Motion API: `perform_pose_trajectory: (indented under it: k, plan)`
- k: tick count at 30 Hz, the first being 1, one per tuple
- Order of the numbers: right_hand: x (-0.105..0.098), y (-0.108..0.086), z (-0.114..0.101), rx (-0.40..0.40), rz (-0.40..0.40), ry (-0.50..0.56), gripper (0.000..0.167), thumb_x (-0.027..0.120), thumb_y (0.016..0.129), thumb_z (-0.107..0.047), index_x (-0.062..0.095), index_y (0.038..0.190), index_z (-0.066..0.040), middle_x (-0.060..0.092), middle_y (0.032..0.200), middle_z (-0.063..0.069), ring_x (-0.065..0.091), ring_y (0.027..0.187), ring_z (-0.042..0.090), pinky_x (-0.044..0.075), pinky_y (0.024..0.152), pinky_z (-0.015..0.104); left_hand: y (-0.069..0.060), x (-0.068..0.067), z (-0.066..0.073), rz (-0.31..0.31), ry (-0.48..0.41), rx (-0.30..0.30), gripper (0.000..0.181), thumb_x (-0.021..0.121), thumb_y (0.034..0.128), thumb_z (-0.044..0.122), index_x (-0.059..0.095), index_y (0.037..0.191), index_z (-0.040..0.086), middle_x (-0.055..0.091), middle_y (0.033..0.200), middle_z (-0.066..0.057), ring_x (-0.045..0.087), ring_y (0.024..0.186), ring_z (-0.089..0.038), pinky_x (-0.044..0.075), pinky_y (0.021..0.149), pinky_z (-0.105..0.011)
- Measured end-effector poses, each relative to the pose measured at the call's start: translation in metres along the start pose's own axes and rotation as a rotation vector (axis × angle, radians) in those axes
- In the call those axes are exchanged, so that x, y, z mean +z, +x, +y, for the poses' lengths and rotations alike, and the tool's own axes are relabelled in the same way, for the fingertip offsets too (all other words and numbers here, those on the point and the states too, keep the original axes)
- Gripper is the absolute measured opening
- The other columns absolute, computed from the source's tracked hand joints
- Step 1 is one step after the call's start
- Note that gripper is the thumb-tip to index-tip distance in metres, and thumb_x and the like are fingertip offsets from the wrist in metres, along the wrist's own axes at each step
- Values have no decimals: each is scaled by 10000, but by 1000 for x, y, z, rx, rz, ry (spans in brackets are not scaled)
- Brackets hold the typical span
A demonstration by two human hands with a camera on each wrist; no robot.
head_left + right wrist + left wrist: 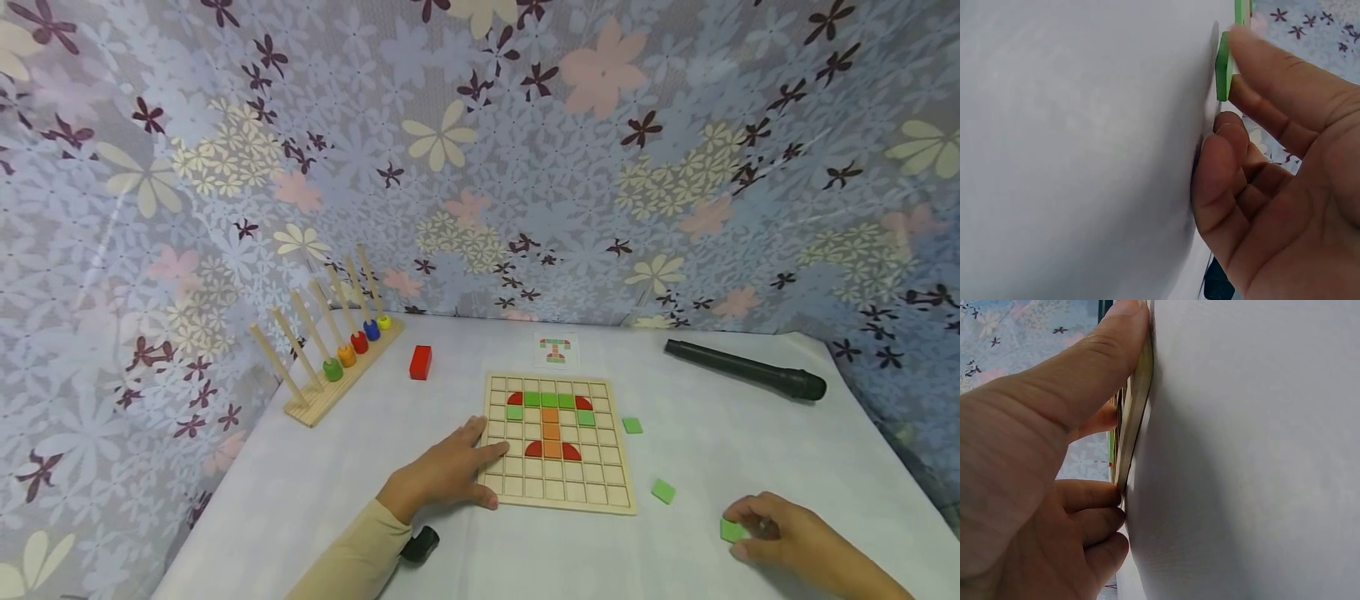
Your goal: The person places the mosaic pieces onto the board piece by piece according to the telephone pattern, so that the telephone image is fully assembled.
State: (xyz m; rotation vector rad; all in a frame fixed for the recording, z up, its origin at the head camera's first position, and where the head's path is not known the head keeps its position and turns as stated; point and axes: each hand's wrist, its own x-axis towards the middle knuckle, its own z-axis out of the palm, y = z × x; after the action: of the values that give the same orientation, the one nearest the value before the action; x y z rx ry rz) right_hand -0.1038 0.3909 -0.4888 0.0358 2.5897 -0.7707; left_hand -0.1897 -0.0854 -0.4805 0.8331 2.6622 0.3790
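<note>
A wooden grid board (pixel 525 492) lies on the white-covered table, bearing green squares, orange squares and red quarter-round pieces in a T-like figure. My left hand (pixel 444 468) rests at its left edge, fingers spread, with the index finger over the squares. In the left wrist view the thumb (pixel 1094 369) lies along the board's edge (pixel 1135 419). At the right, my right hand (pixel 783 533) pinches a green square tile (pixel 732 531) between thumb and index finger, low over the table. That tile (pixel 1223 69) shows nearly edge-on in the right wrist view, the other fingers curled beside it.
Two loose green tiles, a nearer one (pixel 663 491) and a farther one (pixel 632 426), lie right of the board. Behind it is a pattern card (pixel 557 352). A black microphone (pixel 746 369), a red block (pixel 421 362) and a pegged bead stand (pixel 345 375) stand farther back.
</note>
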Motion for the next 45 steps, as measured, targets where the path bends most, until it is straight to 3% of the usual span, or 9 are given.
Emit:
perform_pose_trajectory:
  k: [2, 10, 17, 21, 27, 34, 39, 43, 45]
  plan:
    - [0, 1, -1, 13, -10, 8, 456, 854, 808, -355, 689, 1116, -62, 615, 996, -26, 536, 895, 171, 512, 753, 346, 1, 0, 0, 1, 0, -3, 877, 809, 781, 538, 453, 1551, 313, 194, 1696, -125, 158, 1574, -281, 290, 1224, -455]
    - [0, 3, -6, 2, 60, -29, 205, 774, 865, -158, 674, 1015, -59, 634, 905, -32, 560, 824, 158, 496, 657, 285, 1, 0, -1, -3, -2, -10, 882, 800, 782, 552, 443, 1555, 323, 181, 1701, -117, 144, 1577, -274, 284, 1227, -451]
    - [1, 4, -8, -47, 40, -58, 190, 779, 882, -172, 680, 1008, -69, 626, 948, -31, 558, 830, 143, 506, 674, 276, 2, 2, -1, -7, -7, -16, 893, 814, 769, 546, 445, 1553, 331, 184, 1701, -106, 147, 1577, -271, 287, 1226, -449]
    - [2, 4, -11, -23, 37, -62, 191, 776, 887, -187, 665, 1007, -87, 615, 931, -34, 538, 826, 148, 502, 684, 285, 3, 2, -2, -5, -4, -17, 893, 817, 763, 544, 450, 1550, 334, 191, 1700, -105, 153, 1576, -271, 293, 1223, -446]
    - [-4, 3, -14, 13, 38, 158, 399, 734, 940, -260, 598, 1251, -50, 548, 777, 40, 529, 628, 200, 477, 561, 325, 2, 2, -2, -8, -10, -9, 889, 814, 769, 542, 449, 1551, 325, 192, 1698, -108, 157, 1575, -271, 290, 1225, -444]
    - [-16, 3, -20, -105, 65, 408, 492, 665, 1002, -293, 558, 1321, 66, 551, 752, 47, 562, 590, 211, 524, 589, 347, 0, -1, 0, 0, -14, -14, 886, 822, 764, 532, 464, 1544, 316, 204, 1695, -113, 165, 1573, -273, 290, 1225, -444]
    - [-19, 10, -37, -137, 109, 674, 352, 696, 982, -183, 630, 1318, -102, 652, 914, 55, 653, 729, 211, 585, 668, 382, 0, -1, 0, 5, -1, -4, 888, 824, 759, 529, 473, 1541, 295, 215, 1688, -132, 176, 1569, -288, 292, 1223, -446]
    - [-16, 19, -55, -203, 120, 802, 304, 695, 975, -111, 677, 1250, -239, 686, 1006, 21, 713, 838, 177, 607, 716, 344, 0, 0, -1, 5, 0, -4, 883, 820, 765, 533, 470, 1542, 301, 213, 1689, -132, 172, 1570, -286, 294, 1223, -445]
    - [-13, 23, -65, -252, 105, 842, 329, 681, 978, -78, 666, 1269, -230, 681, 1015, 7, 724, 869, 167, 610, 723, 322, 1, 0, -1, 3, 1, -5, 882, 817, 770, 538, 465, 1544, 307, 207, 1691, -129, 163, 1572, -280, 292, 1224, -441]
